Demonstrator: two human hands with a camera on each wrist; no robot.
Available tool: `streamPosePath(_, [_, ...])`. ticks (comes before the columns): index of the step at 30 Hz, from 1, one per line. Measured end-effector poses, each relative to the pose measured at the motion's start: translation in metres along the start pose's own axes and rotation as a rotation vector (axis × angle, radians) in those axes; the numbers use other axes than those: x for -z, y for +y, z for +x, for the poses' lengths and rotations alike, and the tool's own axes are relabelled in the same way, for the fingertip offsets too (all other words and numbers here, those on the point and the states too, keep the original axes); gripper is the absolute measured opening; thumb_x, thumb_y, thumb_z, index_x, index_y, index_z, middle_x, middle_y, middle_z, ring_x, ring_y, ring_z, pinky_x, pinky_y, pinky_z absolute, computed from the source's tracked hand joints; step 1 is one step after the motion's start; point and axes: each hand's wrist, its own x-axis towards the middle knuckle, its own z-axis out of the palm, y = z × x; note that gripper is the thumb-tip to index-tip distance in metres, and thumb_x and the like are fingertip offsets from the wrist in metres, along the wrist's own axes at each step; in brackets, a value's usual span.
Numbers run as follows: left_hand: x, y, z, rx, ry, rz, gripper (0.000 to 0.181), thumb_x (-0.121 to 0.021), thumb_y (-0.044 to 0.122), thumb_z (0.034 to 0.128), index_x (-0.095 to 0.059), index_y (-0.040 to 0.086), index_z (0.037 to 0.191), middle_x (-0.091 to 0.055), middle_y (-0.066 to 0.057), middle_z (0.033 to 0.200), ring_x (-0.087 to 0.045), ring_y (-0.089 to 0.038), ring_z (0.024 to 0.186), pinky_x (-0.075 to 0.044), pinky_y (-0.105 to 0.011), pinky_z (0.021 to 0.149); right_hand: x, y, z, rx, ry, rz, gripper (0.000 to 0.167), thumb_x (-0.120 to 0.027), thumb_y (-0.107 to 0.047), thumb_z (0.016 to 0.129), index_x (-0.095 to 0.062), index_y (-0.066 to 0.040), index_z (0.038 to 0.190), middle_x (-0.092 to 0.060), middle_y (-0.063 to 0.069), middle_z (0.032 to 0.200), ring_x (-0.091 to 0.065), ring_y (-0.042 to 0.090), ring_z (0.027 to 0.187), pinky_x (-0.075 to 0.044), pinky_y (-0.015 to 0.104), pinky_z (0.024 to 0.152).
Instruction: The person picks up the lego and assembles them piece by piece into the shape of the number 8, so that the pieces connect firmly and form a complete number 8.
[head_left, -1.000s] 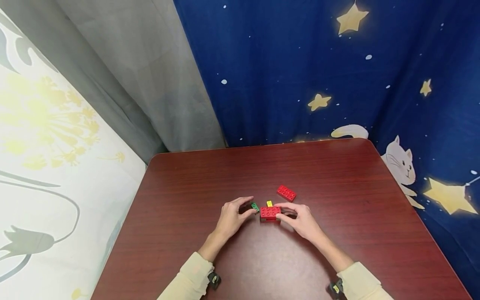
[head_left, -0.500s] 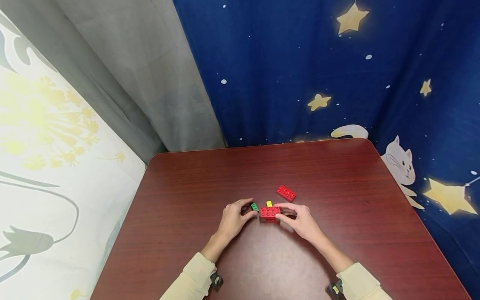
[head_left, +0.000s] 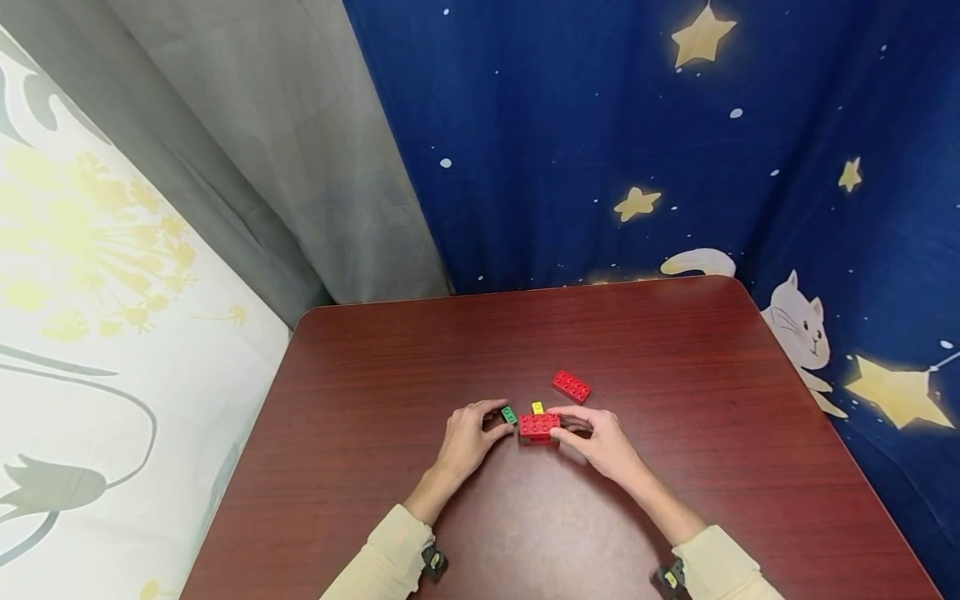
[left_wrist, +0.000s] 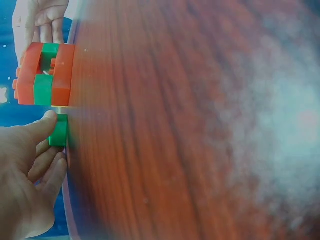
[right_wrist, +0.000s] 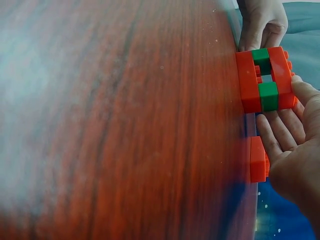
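In the head view a stack of toy building bricks [head_left: 539,425] stands on the table. The right wrist view shows two red bricks with two green bricks [right_wrist: 268,97] between them and a gap in the middle. My right hand [head_left: 606,446] grips the stack's right end, thumb on the near side of the upper red brick and fingers behind. My left hand [head_left: 465,435] has thumb and fingers around a small green brick [head_left: 509,415] on the table, just left of the stack. In the left wrist view the thumb touches that loose green brick [left_wrist: 59,131]; finger contact behind it is partly hidden.
A small yellow brick [head_left: 537,407] lies just behind the stack. Farther back and right is a loose red brick [head_left: 572,387], set at an angle. The dark red wooden table [head_left: 390,358] ends at a rounded far edge before blue and grey curtains [head_left: 540,150].
My left hand has shifted slightly at the green brick, its fingers drawing a little nearer. The right hand and the stack have stayed almost still.
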Motion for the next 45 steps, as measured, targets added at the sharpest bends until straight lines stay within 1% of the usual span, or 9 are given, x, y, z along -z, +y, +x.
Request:
streamPosePath(9, [0.001, 0.001, -0.001, 0.0, -0.009, 0.016, 0.039, -0.089, 0.023, 0.0879, -0.08, 0.01, 0.123, -0.078, -0.004, 0.118, -0.073, -0.025, 0.112, -0.059, -0.049, 0.092, 0.0, -0.001, 0.0, 0.0, 0.003, -0.003, 0.029, -0.085, -0.017, 0.093, -0.08, -0.013, 0.122, -0.08, 0.004, 0.108, -0.078, 0.017, 0.096, -0.061, 0.026, 0.08])
streamPosePath(12, [0.001, 0.001, -0.001, 0.012, -0.019, 0.014, 0.038, -0.089, 0.023, 0.0889, -0.08, 0.011, 0.124, -0.078, -0.004, 0.119, -0.073, -0.024, 0.113, -0.059, -0.048, 0.093, 0.0, 0.0, 0.0, -0.001, 0.003, -0.004, 0.03, -0.085, -0.017, 0.093, -0.08, -0.013, 0.122, -0.08, 0.004, 0.108, -0.078, 0.018, 0.096, -0.061, 0.026, 0.08])
streamPosePath(18, [0.003, 0.004, -0.001, 0.041, -0.019, -0.033, 0.037, -0.088, 0.021, 0.09, -0.079, 0.012, 0.125, -0.078, -0.004, 0.118, -0.076, -0.019, 0.105, -0.061, -0.045, 0.089, 0.0, -0.001, -0.001, -0.005, 0.004, 0.001, 0.03, -0.085, -0.016, 0.093, -0.08, -0.012, 0.122, -0.08, 0.004, 0.109, -0.077, 0.017, 0.096, -0.061, 0.026, 0.08])
streamPosePath(21, [0.005, 0.005, -0.002, 0.044, -0.017, -0.054, 0.037, -0.087, 0.019, 0.0906, -0.078, 0.011, 0.126, -0.078, -0.005, 0.118, -0.076, -0.018, 0.102, -0.061, -0.043, 0.087, 0.0, -0.001, -0.001, -0.007, 0.006, 0.002, 0.03, -0.085, -0.016, 0.093, -0.08, -0.012, 0.122, -0.08, 0.004, 0.109, -0.077, 0.016, 0.096, -0.061, 0.026, 0.079])
streamPosePath(26, [0.006, 0.008, -0.003, 0.044, -0.023, -0.101, 0.037, -0.085, 0.016, 0.0923, -0.076, 0.009, 0.128, -0.077, -0.006, 0.12, -0.077, -0.017, 0.102, -0.062, -0.037, 0.086, 0.0, -0.001, -0.001, -0.015, 0.007, 0.002, 0.03, -0.085, -0.016, 0.093, -0.08, -0.012, 0.122, -0.08, 0.003, 0.109, -0.077, 0.016, 0.096, -0.061, 0.025, 0.079])
streamPosePath(35, [0.011, 0.013, -0.002, 0.009, -0.012, -0.163, 0.037, -0.081, 0.011, 0.0952, -0.074, 0.005, 0.131, -0.076, -0.006, 0.122, -0.076, -0.018, 0.105, -0.061, -0.03, 0.088, 0.0, 0.0, -0.001, -0.012, 0.0, -0.003, 0.031, -0.085, -0.017, 0.093, -0.08, -0.012, 0.124, -0.08, 0.003, 0.11, -0.077, 0.016, 0.097, -0.061, 0.026, 0.08])
streamPosePath(40, [0.015, 0.019, 0.0, -0.026, -0.005, -0.178, 0.037, -0.08, 0.011, 0.0961, -0.073, 0.005, 0.132, -0.076, -0.004, 0.12, -0.075, -0.015, 0.106, -0.061, -0.031, 0.089, 0.0, 0.0, 0.0, -0.003, 0.0, -0.003, 0.032, -0.084, -0.017, 0.094, -0.079, -0.01, 0.124, -0.08, 0.004, 0.111, -0.077, 0.017, 0.098, -0.061, 0.027, 0.081])
streamPosePath(45, [0.019, 0.026, 0.0, -0.036, -0.013, -0.166, 0.037, -0.079, 0.015, 0.0974, -0.073, 0.008, 0.133, -0.076, -0.001, 0.12, -0.073, -0.01, 0.11, -0.059, -0.033, 0.093, 0.0, 0.001, 0.0, 0.001, 0.0, -0.004, 0.032, -0.084, -0.017, 0.094, -0.079, -0.009, 0.124, -0.08, 0.006, 0.111, -0.078, 0.018, 0.098, -0.061, 0.026, 0.081])
